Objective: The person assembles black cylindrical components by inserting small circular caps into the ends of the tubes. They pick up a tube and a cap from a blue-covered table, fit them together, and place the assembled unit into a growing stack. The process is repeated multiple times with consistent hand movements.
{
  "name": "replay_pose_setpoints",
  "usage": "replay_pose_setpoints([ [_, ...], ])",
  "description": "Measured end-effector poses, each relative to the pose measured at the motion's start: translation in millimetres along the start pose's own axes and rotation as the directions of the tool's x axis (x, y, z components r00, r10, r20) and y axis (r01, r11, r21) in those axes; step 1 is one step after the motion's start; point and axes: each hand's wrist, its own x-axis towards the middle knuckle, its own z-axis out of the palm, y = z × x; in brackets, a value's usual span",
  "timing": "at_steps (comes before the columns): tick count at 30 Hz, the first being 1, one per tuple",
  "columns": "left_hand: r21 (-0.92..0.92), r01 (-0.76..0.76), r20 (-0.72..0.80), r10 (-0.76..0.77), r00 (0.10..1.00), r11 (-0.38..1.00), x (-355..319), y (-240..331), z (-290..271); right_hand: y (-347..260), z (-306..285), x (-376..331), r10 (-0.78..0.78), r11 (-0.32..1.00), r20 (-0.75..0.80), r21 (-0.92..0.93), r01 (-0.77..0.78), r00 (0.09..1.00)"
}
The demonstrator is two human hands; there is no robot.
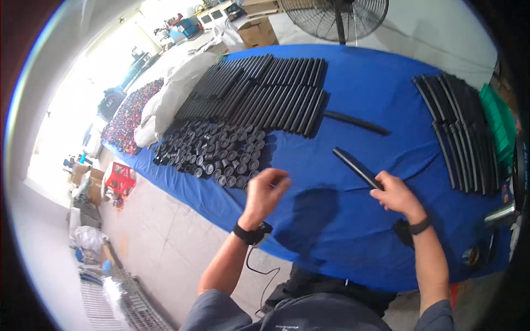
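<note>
Right hand (395, 194) grips a black tube (356, 167); left hand (265, 190), fingers curled, hovers beside the black caps (212, 151) on the blue worktop (364, 94).

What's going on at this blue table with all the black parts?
A person stands at a table with a blue cloth. The right hand grips one end of a black tube, its other end raised over the cloth. The left hand is closed beside a heap of small black caps; whether it holds one cannot be told. Behind lie rows of black tubes, one loose tube, and black strips to the right.
</note>
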Motion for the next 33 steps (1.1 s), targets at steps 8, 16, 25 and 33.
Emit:
replay_pose_setpoints([
  [8, 0.668, 0.267, -0.264, -0.114, 0.958, 0.694, -31.1, -45.5, -33.8, 30.7, 9.2, -38.1, -0.033, 0.863, 0.156, 0.503, -0.05, 0.987],
  [16, 0.733, 0.355, -0.26, -0.244, 0.934, 0.58, -18.1, -42.4, -19.0, 34.1, 8.6, -43.3, -0.04, 0.894, 0.083, 0.448, -0.001, 0.996],
  [25, -0.722, 0.46, 0.318, -0.343, 0.884, 0.517, 17.7, 37.0, 20.4, 44.3, 9.8, -43.1, -0.017, 0.831, 0.082, 0.555, -0.032, 0.996],
  [33, -0.633, 0.727, 0.751, -0.013, 0.66, 0.266, 78.5, 53.1, 173.8, 76.1, 1.9, -77.5, -0.067, 0.529, -0.068, 0.844, 0.093, 0.995],
])
